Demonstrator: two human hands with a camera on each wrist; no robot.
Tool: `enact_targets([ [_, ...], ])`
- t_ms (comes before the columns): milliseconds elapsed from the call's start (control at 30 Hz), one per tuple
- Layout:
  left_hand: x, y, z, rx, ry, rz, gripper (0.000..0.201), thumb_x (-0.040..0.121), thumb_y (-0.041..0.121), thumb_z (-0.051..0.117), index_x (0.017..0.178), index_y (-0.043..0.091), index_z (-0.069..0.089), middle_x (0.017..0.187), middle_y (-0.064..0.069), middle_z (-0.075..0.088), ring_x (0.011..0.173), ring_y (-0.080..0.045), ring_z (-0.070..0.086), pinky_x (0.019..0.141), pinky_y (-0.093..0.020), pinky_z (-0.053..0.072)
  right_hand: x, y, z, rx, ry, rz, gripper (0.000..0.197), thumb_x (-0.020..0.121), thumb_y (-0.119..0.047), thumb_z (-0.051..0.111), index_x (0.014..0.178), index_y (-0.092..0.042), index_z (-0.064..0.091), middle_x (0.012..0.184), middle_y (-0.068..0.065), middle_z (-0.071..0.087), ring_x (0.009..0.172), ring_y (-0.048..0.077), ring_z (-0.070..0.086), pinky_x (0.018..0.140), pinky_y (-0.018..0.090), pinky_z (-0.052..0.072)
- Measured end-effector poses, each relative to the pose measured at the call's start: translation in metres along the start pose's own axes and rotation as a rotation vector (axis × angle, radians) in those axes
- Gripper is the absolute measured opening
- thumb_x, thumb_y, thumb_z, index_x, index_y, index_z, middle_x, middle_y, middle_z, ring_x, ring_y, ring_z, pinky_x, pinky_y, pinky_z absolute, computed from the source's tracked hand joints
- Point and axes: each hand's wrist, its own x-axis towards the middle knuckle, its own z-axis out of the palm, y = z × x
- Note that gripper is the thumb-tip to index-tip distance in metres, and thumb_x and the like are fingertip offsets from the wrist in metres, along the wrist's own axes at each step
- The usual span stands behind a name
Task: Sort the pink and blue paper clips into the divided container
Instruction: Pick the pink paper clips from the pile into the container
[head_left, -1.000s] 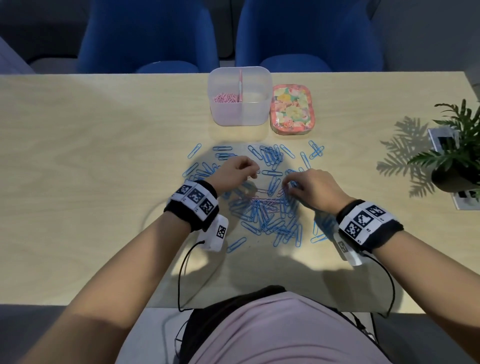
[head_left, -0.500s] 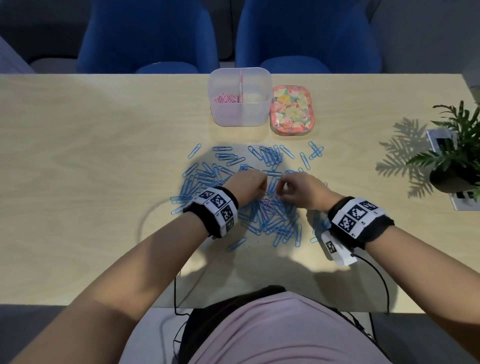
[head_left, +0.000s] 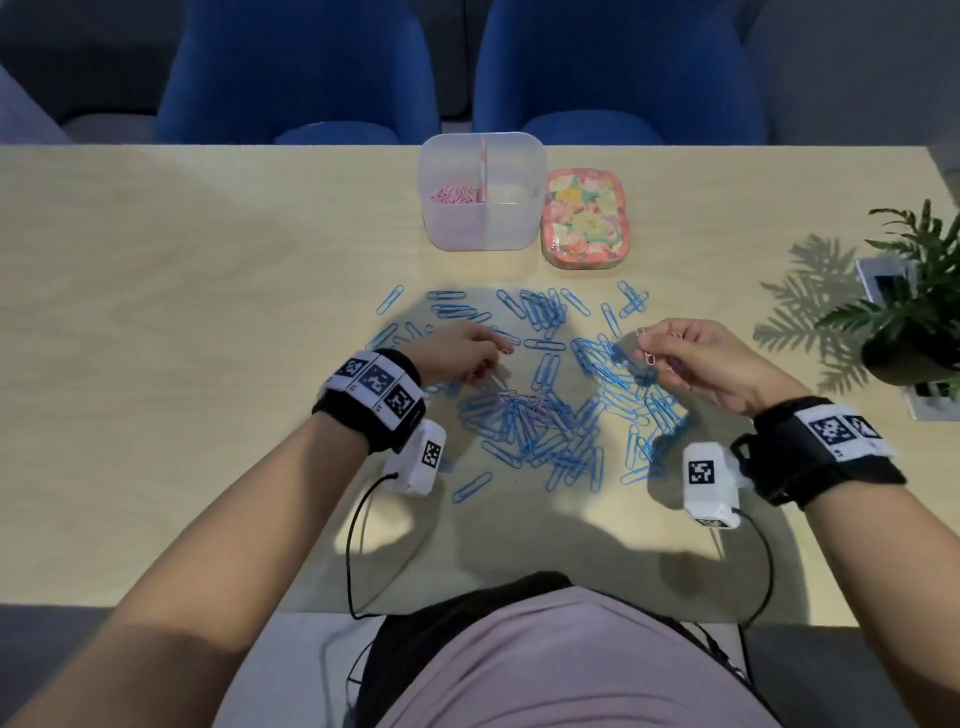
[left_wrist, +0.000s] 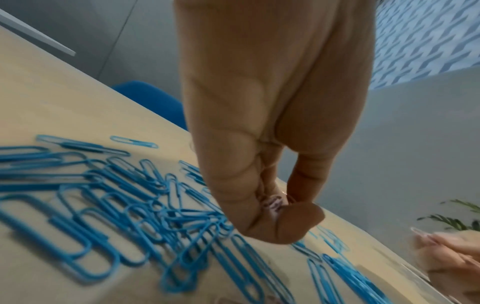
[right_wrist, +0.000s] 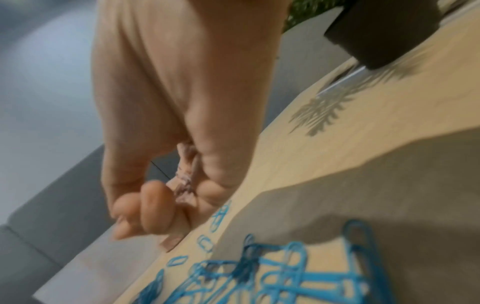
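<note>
Two hands work over a wooden table (head_left: 156, 364), each wrist wearing a black band with printed markers and a small white camera unit on a cable. Nearest the person, a dense heap of blue paper clips (head_left: 540, 426) lies spread across the table centre, with looser blue clips scattered toward the far side; a few pink paper clips (head_left: 522, 402) lie mixed into the heap just beside the left hand. The left hand (head_left: 462, 353) hangs low over the left part of the heap with its fingers curled downward; the left wrist view shows pink clips (left_wrist: 272, 203) pinched between the thumb and the curled fingertips (left_wrist: 259, 230), which reach down to the blue clips (left_wrist: 109, 209). The right hand (head_left: 701, 364) is raised above the right part of the heap, its fingers curled round a small bundle of pink clips, one of which (head_left: 647, 356) dangles from the fingertips; the right wrist view, though blurred, shows the bundle (right_wrist: 185, 176) gripped inside the closed fingers. Farther back stands the translucent divided container (head_left: 483, 228), upright, with pink clips (head_left: 454, 195) in its left compartment. Just beside it on the right lies a floral tin (head_left: 584, 221). A potted plant (head_left: 914, 322) stands near the right table edge, and two blue chairs (head_left: 301, 78) sit beyond the far edge.
</note>
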Motion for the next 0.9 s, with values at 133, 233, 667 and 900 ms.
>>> enact_targets([
  [133,0.009,0.004,0.020,0.127,-0.051,0.012,0.027,0.092,0.018,0.052,0.065,0.014,0.048,0.063,-0.001,0.046,0.049,-0.009,0.046,0.042,-0.016,0.035,0.002,0.001,-0.003,0.150,0.098,0.045,0.023,0.090,0.003,0.040,0.086,-0.009,0.059,0.047,-0.002,0.055,0.036,0.006,0.046,0.033,0.013,0.029],
  [233,0.014,0.006,0.038,0.353,-0.045,0.132,0.024,0.088,0.027,0.060,0.068,0.015,0.051,0.065,0.002,0.053,0.051,0.001,0.054,0.052,-0.014,0.042,0.002,0.004,0.012,0.104,0.172,0.042,0.026,0.092,-0.009,0.042,0.068,-0.010,0.049,0.046,0.000,0.044,0.031,0.008,0.037,0.035,0.012,0.021],
  [667,0.003,-0.010,0.025,0.640,0.189,0.311,0.023,0.083,0.035,0.064,0.086,0.012,0.062,0.063,0.008,0.047,0.060,-0.010,0.045,0.052,-0.024,0.029,0.003,0.017,0.074,-1.059,0.136,-0.266,0.021,0.077,-0.041,0.066,0.084,-0.023,0.060,0.075,-0.002,0.056,0.078,0.022,0.054,0.065,0.029,0.033],
  [900,-0.016,-0.042,0.015,0.789,0.119,0.283,0.020,0.078,0.029,0.071,0.087,0.014,0.062,0.076,0.007,0.052,0.074,-0.012,0.049,0.067,-0.025,0.034,-0.008,0.030,0.065,-1.053,0.086,-0.172,0.014,0.078,-0.026,0.068,0.088,-0.020,0.060,0.081,-0.003,0.056,0.089,0.024,0.058,0.067,0.028,0.036],
])
